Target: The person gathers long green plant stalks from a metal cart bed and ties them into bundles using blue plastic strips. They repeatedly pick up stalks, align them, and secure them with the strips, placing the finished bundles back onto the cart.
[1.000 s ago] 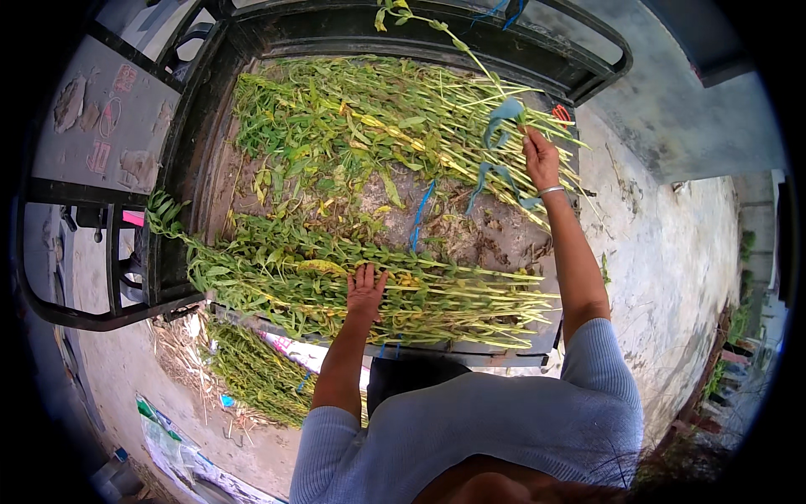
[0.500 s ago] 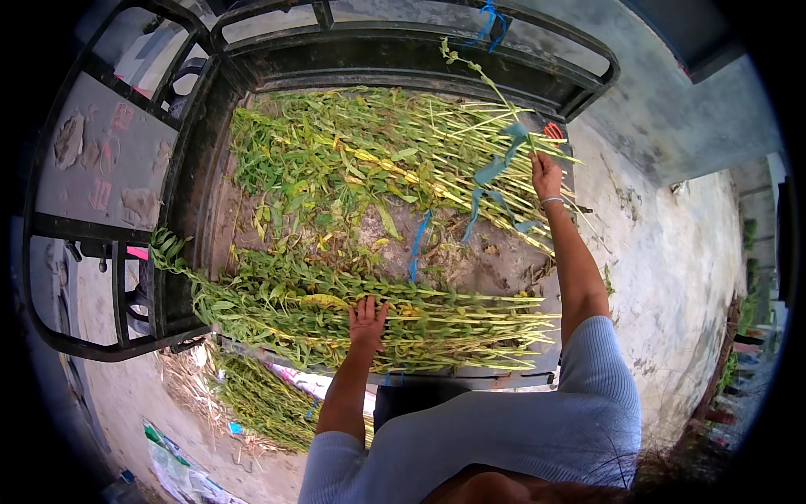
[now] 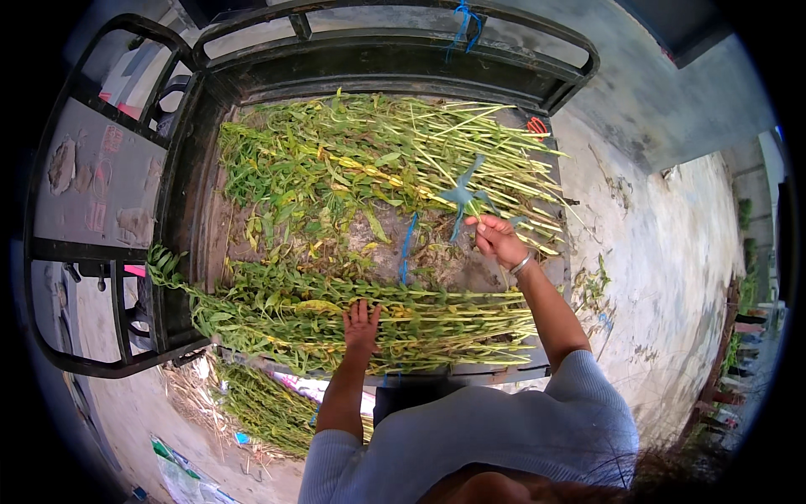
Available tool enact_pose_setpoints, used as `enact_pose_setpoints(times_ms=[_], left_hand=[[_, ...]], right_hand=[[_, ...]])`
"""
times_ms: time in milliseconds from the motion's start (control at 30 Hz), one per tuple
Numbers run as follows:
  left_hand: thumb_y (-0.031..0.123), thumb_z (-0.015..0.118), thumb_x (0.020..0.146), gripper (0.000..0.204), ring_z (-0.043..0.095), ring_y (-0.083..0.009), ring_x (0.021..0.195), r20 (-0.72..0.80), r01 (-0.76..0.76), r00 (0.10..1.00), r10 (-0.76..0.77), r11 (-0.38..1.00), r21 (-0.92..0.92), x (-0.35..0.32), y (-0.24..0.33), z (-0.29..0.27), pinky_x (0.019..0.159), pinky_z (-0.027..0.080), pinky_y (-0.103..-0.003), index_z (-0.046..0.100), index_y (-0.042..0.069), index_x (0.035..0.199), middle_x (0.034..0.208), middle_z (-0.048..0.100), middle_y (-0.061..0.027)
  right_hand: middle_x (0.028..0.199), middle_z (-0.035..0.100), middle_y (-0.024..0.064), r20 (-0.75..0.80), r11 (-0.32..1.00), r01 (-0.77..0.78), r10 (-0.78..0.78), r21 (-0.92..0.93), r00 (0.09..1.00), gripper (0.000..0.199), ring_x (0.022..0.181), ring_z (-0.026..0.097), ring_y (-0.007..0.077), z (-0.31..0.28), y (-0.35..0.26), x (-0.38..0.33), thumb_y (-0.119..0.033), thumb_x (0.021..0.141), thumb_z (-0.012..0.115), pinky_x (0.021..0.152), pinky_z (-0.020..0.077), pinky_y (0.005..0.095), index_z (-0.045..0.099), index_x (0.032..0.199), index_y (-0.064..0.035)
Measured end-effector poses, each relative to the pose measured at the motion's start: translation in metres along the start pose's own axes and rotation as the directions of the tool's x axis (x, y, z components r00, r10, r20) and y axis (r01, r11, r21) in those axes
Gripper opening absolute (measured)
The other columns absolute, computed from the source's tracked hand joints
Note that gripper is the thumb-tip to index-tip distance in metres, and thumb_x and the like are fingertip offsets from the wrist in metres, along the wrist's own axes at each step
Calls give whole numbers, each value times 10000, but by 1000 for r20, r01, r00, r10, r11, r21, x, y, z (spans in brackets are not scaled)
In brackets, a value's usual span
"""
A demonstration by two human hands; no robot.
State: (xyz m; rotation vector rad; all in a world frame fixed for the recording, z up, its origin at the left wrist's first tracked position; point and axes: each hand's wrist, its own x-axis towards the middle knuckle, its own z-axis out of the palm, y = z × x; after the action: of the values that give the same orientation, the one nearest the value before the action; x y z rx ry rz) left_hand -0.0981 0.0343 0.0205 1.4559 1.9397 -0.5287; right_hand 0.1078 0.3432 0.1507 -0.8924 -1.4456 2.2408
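Head view looks down into a dark metal cart bed (image 3: pixel 189 210) loaded with leafy green stalks. The left hand (image 3: pixel 361 323) lies flat, fingers spread, its grip released, pressing on the near bundle of stalks (image 3: pixel 353 315) that runs across the bed at about 6 o'clock from the middle of the load. The right hand (image 3: pixel 497 239) is at about 3 o'clock from the centre, its grip clenched on a blue plastic strip (image 3: pixel 463 197) that rises toward 11 o'clock from the fist. A bangle (image 3: pixel 522 264) sits on that wrist.

The far bundle of stalks (image 3: pixel 378 160) fills the bed toward 12 o'clock, leafy ends at 9 o'clock, bare yellowish stems at 3 o'clock. Between the two bundles, on the bare, littered floor of the bed, lies a second blue strip (image 3: pixel 407 248), just at 9 o'clock of the right hand and apart from it.

Compared with a second ago, the right hand has drawn back from the far right corner of the bed toward the person, and the blue strip has come with it, now lifted clear above the stems instead of trailing over them. The left hand stays on the near bundle in the same place, and both bundles lie as before.

More stalks (image 3: pixel 269 412) lie on the ground at 7 o'clock, below the bed's edge. The concrete ground (image 3: pixel 663 252) spreads toward 3 o'clock.
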Motion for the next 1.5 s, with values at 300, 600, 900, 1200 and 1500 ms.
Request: enact_pose_setpoints(times_ms=[300, 600, 900, 1200, 1500], left_hand=[[414, 837, 500, 1220, 3, -343, 1349, 165, 19, 986, -37, 994, 107, -30, 23, -50, 1053, 114, -530, 59, 204, 1417, 1464, -38, -154], [319, 581, 846, 553, 526, -266, 1042, -185, -113, 974, 132, -423, -899, -33, 110, -150, 816, 475, -406, 375, 52, 1285, 1162, 512, -145], [406, 417, 911, 348, 502, -121, 578, -49, -111, 994, -100, -870, -480, -54, 163, -145, 529, 466, -285, 571, 99, 969, 620, 490, -1], [540, 353, 882, 467, 335, -94, 433, -103, -258, 966, -237, -881, -397, -68, 129, -115, 489, 372, -260, 538, 111, 868, 569, 398, 28], [333, 479, 903, 195, 513, -114, 734, -187, -424, 904, -384, -857, -292, -71, 77, -55, 774, 468, -358, 500, 140, 914, 827, 532, 24]], right_hand=[[580, 454, 38, 159, 800, -106, 14, 590, 987, 317, 418, 266, 67, 23, 55, -102, -205, 956, 348, 376, 224, 214, 470, 1198, -40], [658, 455, -40, 99, 995, -97, 99, -26, 990, 313, 560, 406, 50, 37, 89, -135, -222, 926, 452, 487, 323, 176, 544, 1149, -21], [1000, 618, 88, 221, 627, -312, 221, 714, 950, 283, 834, 619, 195, 68, 66, -128, -226, 905, 488, 664, 503, 301, 521, 1133, -61], [614, 509, 19, -257, 937, -176, 258, 300, 932, 174, 410, 468, 128, 15, 42, -69, -169, 916, 446, 308, 368, 245, 563, 866, -50], [755, 596, 29, -421, 908, 351, -418, -231, 805, 232, 585, 558, 97, -115, -203, 3, -277, 910, 456, 478, 450, 225, 565, 969, -80]])
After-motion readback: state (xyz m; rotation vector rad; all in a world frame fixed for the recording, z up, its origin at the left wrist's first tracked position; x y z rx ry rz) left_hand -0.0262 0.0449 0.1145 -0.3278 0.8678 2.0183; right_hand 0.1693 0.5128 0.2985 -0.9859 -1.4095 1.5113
